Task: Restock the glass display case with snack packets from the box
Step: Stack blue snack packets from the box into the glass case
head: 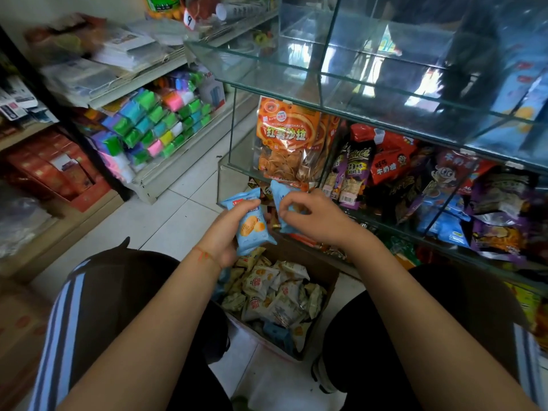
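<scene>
While left hand (221, 232) grips blue packet (253, 225), right hand (311, 215) pinches another packet (281, 192).

Mid-frame, your left hand (228, 232) grips 1 blue packet (252, 223); your right hand (311, 215) pinches another (281, 194) above the box (323, 280).

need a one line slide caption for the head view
Left hand and right hand each hold a light blue snack packet above the open box, beside the glass display case.

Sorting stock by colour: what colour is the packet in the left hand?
Light blue packet, orange snack picture; head view.
</scene>
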`<state>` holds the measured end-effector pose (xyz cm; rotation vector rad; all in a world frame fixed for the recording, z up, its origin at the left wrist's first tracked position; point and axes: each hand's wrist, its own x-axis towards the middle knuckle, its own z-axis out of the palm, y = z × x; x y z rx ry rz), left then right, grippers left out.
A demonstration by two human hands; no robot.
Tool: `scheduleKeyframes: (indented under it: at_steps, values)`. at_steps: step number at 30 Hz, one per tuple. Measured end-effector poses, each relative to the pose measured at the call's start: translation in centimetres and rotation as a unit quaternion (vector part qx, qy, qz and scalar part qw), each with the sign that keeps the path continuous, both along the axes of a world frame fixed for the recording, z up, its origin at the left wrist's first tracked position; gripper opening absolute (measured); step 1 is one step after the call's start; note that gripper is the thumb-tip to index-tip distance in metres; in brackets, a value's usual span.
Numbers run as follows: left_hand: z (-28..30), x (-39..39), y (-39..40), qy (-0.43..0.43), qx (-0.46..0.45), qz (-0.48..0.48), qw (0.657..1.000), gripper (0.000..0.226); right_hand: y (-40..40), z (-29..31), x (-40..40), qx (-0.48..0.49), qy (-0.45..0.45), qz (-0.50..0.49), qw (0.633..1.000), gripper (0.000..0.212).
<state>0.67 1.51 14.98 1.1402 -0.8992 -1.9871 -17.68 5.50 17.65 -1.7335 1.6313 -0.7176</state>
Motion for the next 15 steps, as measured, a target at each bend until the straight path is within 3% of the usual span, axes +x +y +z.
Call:
scheduleKeyframes:
  at_steps: [3, 7, 10, 15]
  values:
    - [2.0, -1.5, 0.2, -0.132, -0.112, 0.010, 0.985, 0.029, 1.0, 4.3, -1.0, -0.071, -0.013, -0.009, 0.997, 0.014]
    - [7.8, -6.7, 1.4, -0.185, -0.321, -0.059, 0.927, 0.021, 3.9, 13.2, -3.3, -0.190, -0.025, -0.023, 0.981, 0.011]
    - [11.9, -11.2, 2.6, -0.252, -0.468, -0.089, 0.842, 0.029, 7.3, 18.6, -6.9, -0.240, -0.057, -0.052, 0.968, 0.011]
    - [16.5, -18.5, 6.7, -0.291, -0.681, -0.138, 0.658, 0.041, 12.9, 22.6, -15.3, -0.293, -0.033, -0.159, 0.942, 0.013]
